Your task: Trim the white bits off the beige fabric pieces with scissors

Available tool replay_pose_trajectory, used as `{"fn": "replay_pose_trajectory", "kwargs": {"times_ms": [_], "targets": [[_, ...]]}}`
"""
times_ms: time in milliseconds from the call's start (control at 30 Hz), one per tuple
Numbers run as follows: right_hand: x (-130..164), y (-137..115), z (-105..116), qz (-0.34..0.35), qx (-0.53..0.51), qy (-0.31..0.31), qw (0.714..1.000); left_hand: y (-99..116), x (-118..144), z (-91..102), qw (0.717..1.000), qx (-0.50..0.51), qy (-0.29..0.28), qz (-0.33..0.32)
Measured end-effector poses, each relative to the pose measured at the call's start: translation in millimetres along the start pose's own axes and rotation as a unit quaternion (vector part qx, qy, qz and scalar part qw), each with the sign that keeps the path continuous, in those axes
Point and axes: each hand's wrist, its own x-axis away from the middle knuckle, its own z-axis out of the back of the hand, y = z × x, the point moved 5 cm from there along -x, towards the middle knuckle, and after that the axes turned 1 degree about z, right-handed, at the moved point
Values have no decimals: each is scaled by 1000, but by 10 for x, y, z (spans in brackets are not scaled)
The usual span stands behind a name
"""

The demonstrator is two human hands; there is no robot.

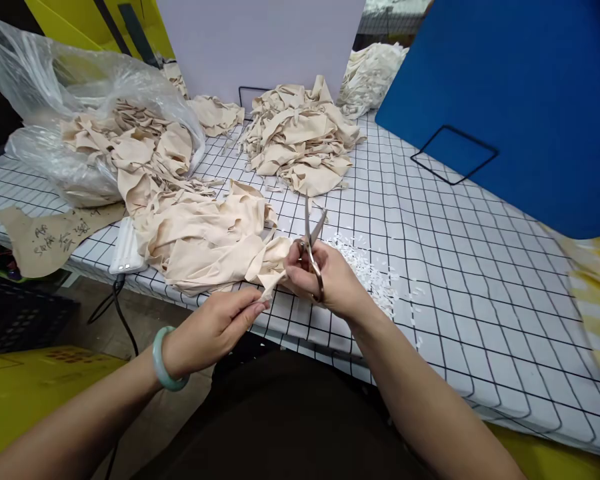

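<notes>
1. The right hand (pixel 325 277) is closed around the handles of a pair of scissors (pixel 311 237). The blades point up and away from the person and stand a little apart.
2. The left hand (pixel 215 327) pinches the thin end of a beige cloth piece (pixel 215 233) between thumb and fingers. This end is stretched between the two hands, just in front of the right hand.
3. I think the cloth tip touches the right fingers near the scissors, but the view is not clear enough to be sure.
4. The main part of the cloth piece lies on the surface (pixel 455 267), to the left of the scissors and beyond the left hand, at the near edge.
5. The left wrist wears a pale green bracelet (pixel 164 360).
6. Small white scraps (pixel 367 267) are scattered on the surface, just right of the right hand.
7. A second pile of cloth (pixel 300 137) sits farther back, well apart from both hands.
8. On the left, a clear plastic bag (pixel 55 87) holds more beige cloth, which spills toward the piece in hand.
9. A brown paper with handwriting (pixel 50 233) lies at the left edge of the surface.
10. A blue board (pixel 520 87) stands at the right behind the surface.
</notes>
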Motion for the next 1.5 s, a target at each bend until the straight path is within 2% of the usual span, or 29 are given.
{"fn": "replay_pose_trajectory", "kwargs": {"times_ms": [100, 200, 267, 333, 400, 500, 533, 600, 667, 700, 767, 867, 933, 1033, 1100, 1200, 1500], "targets": [[-111, -9, -4, 4, -2, -26, 1000, 63, -60, -10, 989, 136, -57, 32], [-80, 63, 39, 44, -17, 6, 999, 63, -139, -17, 958, 273, -53, 69], [5, 145, 37, 54, -27, -12, 998, 55, -202, -26, 945, 313, -50, 83], [96, 238, 6, 33, -30, -69, 997, 81, -259, -24, 945, 309, -66, 85], [154, 293, -11, 10, -39, -120, 992, 152, -297, 15, 958, 261, -88, 74], [130, 285, 6, 10, -97, -120, 988, 345, -312, 124, 983, 141, -117, 7], [101, 284, -9, 7, -121, -114, 986, 422, -313, 163, 989, 99, -109, -32], [37, 313, -100, -10, -159, -113, 981, 555, -325, 217, 991, 47, -57, -110], [-14, 370, -220, -18, -183, -109, 977, 603, -365, 201, 986, 69, 17, -151], [-26, 405, -259, -18, -192, -99, 976, 576, -402, 164, 981, 114, 51, -146], [-12, 485, -246, -25, -194, -59, 979, 428, -500, 39, 961, 237, 107, -91], [128, 534, 15, -30, -108, 20, 993, 178, -623, -203, 923, 353, 150, -5], [290, 458, 283, -2, 29, 95, 995, 125, -670, -337, 929, 342, 143, -5], [563, 266, 534, 54, 244, 162, 955, 180, -694, -445, 951, 270, 142, -47], [706, 188, 564, 79, 325, 160, 929, 243, -703, -486, 959, 236, 141, -70], [839, 174, 554, 97, 373, 152, 910, 311, -729, -540, 965, 211, 124, -91], [880, 195, 536, 110, 403, 141, 898, 366, -753, -585, 966, 191, 96, -146]]}}
